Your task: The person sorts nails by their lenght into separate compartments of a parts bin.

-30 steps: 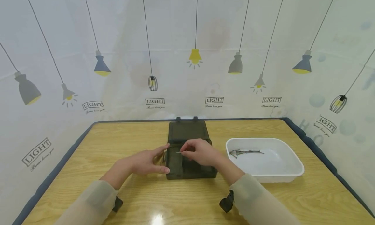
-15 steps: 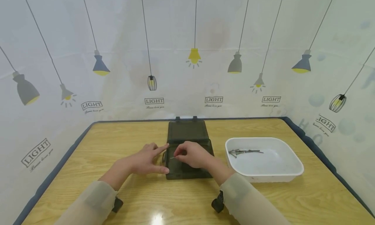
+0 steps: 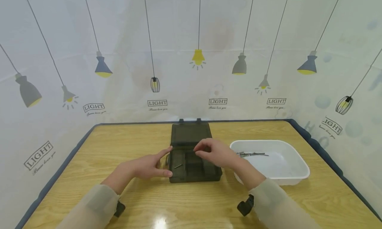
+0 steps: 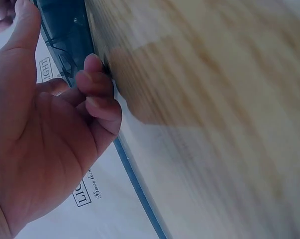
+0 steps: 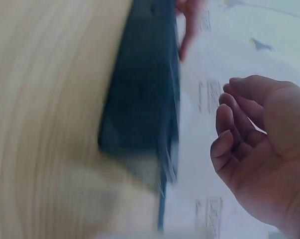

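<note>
One slim pin [image 3: 178, 166] now lies released in dark case [image 3: 194, 171], mid-frame, seemingly placed; right hand [image 3: 217, 152] withdrawn, loosely curled, empty; left hand [image 3: 146, 165], thumb and forefinger spread.

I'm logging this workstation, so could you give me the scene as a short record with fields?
Table: wood-grain top
Case: dark, hinged; lid folded back open
Case contents: one metal fastener in the left compartment
Tray: white, right of the case, with loose fasteners
Left hand: thumb and forefinger at the case's left edge
Right hand: raised, fingers loosely curled, nothing seen in them
Unclear: whether the fasteners are screws or nails
</note>
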